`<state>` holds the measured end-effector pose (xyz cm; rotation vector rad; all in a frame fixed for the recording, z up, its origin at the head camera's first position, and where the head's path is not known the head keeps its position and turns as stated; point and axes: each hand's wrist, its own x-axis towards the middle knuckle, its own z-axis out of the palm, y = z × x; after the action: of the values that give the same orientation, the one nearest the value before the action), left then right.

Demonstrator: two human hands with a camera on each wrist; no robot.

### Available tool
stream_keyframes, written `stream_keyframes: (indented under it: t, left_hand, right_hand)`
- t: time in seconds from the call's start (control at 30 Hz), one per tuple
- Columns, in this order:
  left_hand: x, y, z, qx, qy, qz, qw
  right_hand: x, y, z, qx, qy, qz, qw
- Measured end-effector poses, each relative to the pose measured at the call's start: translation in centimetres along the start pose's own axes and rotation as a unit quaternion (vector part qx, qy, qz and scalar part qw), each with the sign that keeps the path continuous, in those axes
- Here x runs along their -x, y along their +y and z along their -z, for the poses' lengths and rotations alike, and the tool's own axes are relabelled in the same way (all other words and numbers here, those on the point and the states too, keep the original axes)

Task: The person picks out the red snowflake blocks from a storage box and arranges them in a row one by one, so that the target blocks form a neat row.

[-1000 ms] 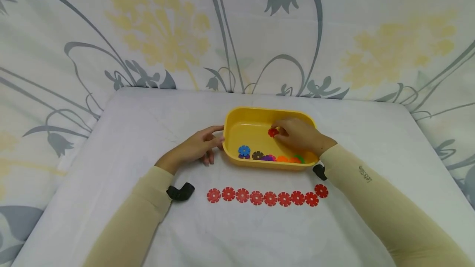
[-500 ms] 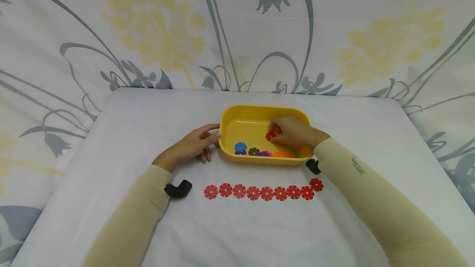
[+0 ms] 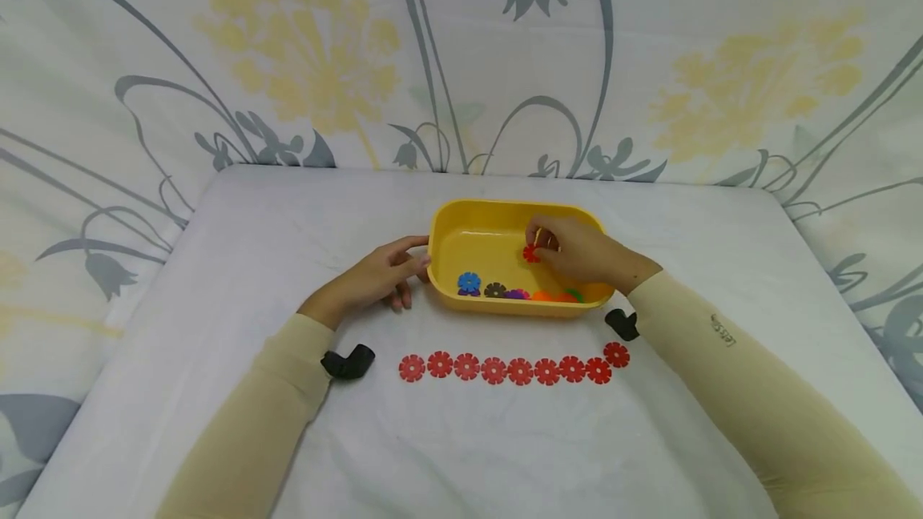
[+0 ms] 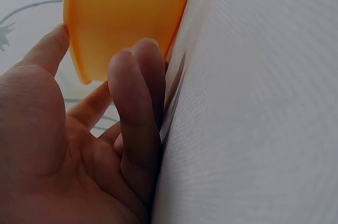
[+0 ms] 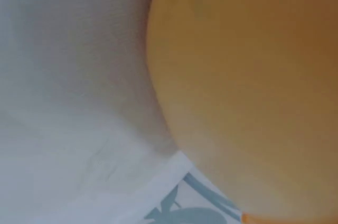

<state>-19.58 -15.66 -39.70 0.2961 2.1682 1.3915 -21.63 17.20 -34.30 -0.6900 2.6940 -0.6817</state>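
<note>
A yellow plastic tub (image 3: 461,240) stands tilted or flat, I cannot tell which, on the white surface. My left hand (image 3: 375,275) touches its left end, the thumb on the rim and the other fingers loosely bent beside the wall (image 4: 127,18). Over the inside of the tub, my right hand (image 3: 577,251) pinches a red flower-shaped disc (image 3: 531,253) between thumb and fingers. Along the tub's near side lie a blue disc (image 3: 469,282), a brown disc (image 3: 495,290) and several purple, orange and green ones. The right wrist view shows only the tub's outer wall (image 5: 237,76), not the hand.
In front of the tub, a row of several red flower discs (image 3: 520,372) lies on the white cloth (image 3: 461,447); the rightmost disc (image 3: 616,355) sits slightly farther back. A floral curtain (image 3: 461,62) hangs behind. Black wrist devices (image 3: 348,362) are on both arms.
My right hand dips a little toward the tub's near side, then rises back, still pinching the red disc. The left hand keeps its place at the rim; the view shifts slightly.
</note>
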Motion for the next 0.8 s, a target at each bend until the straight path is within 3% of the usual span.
stream_keyframes:
  t: [0.17, 0.27, 0.4, 0.5, 0.6, 0.8]
  left_hand:
    - [-0.1, 0.0, 0.0, 0.0, -0.002, 0.001, 1.0]
    - [-0.1, 0.1, 0.0, -0.001, -0.003, 0.001, 1.0]
    - [-0.1, 0.2, 0.1, -0.008, -0.002, -0.002, 1.0]
    - [-0.2, 0.2, 0.1, -0.01, -0.002, -0.001, 0.9999]
    - [-0.2, 0.2, 0.1, -0.009, -0.005, 0.001, 0.9999]
    - [-0.2, 0.1, -0.1, -0.01, -0.001, 0.008, 0.9999]
  right_hand:
    - [4.3, -0.5, 1.0, -0.014, 0.117, 0.036, 0.9924]
    - [7.8, -0.6, 1.5, -0.042, 0.139, 0.063, 0.9874]
    - [11.9, -0.1, 1.6, -0.093, 0.086, 0.092, 0.9876]
    - [13.6, 1.0, 1.0, -0.123, 0.04, 0.098, 0.9868]
    - [14.1, 2.4, 0.0, -0.137, 0.025, 0.087, 0.9864]
    - [13.0, 4.3, -1.7, -0.179, -0.003, 0.013, 0.9838]
